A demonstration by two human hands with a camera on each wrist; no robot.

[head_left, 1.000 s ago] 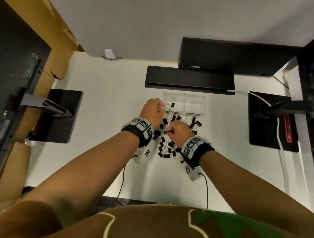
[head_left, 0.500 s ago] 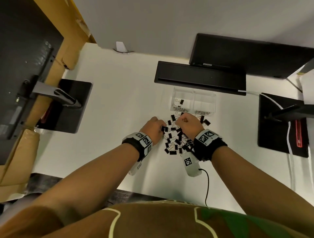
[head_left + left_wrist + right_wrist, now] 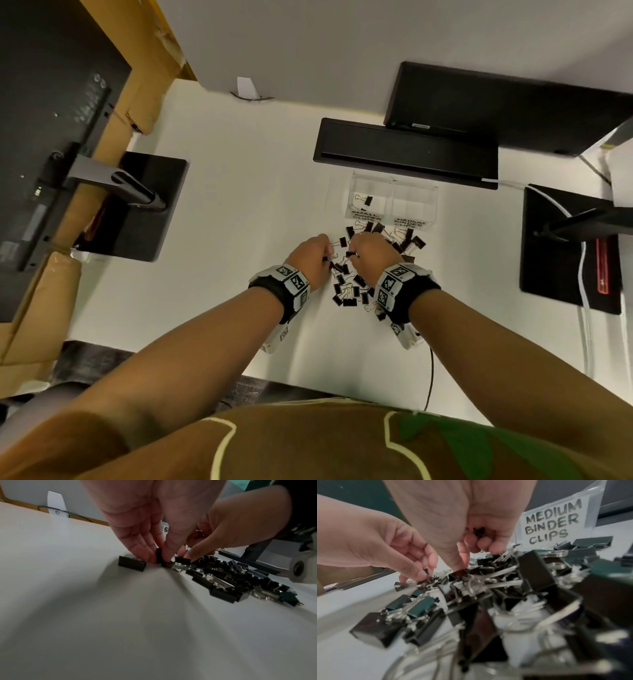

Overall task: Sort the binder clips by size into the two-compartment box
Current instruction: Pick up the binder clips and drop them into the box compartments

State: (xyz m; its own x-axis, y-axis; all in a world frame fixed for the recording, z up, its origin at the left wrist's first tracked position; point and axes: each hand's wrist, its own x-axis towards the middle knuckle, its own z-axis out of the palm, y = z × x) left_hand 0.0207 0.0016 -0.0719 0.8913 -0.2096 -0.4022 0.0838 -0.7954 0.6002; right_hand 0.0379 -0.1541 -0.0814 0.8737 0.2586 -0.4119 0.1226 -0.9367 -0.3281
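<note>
A clear two-compartment box (image 3: pixel 432 202) stands behind the pile, labelled for small clips on the left and medium clips (image 3: pixel 553 522) on the right. At least one small clip (image 3: pixel 368 200) lies in the left compartment; the right one looks empty. Black binder clips (image 3: pixel 354 289) lie heaped in front of it. My left hand (image 3: pixel 325 258) pinches a small clip (image 3: pixel 159 557) at the pile's left edge. My right hand (image 3: pixel 354 255) keeps small clips (image 3: pixel 477 530) in its curled fingers while thumb and forefinger pinch another clip (image 3: pixel 458 573).
A black bar (image 3: pixel 404 152) and a black monitor base (image 3: pixel 507 106) lie just behind the box. Black stand plates sit at the left (image 3: pixel 144 209) and right (image 3: pixel 568 246). A white cable (image 3: pixel 582 274) runs down the right side. One loose clip (image 3: pixel 132 563) lies left of my fingers.
My left hand came back from the box's small compartment to the pile and took hold of a clip. My right hand shifted up and left within the pile. The head view moved closer.
</note>
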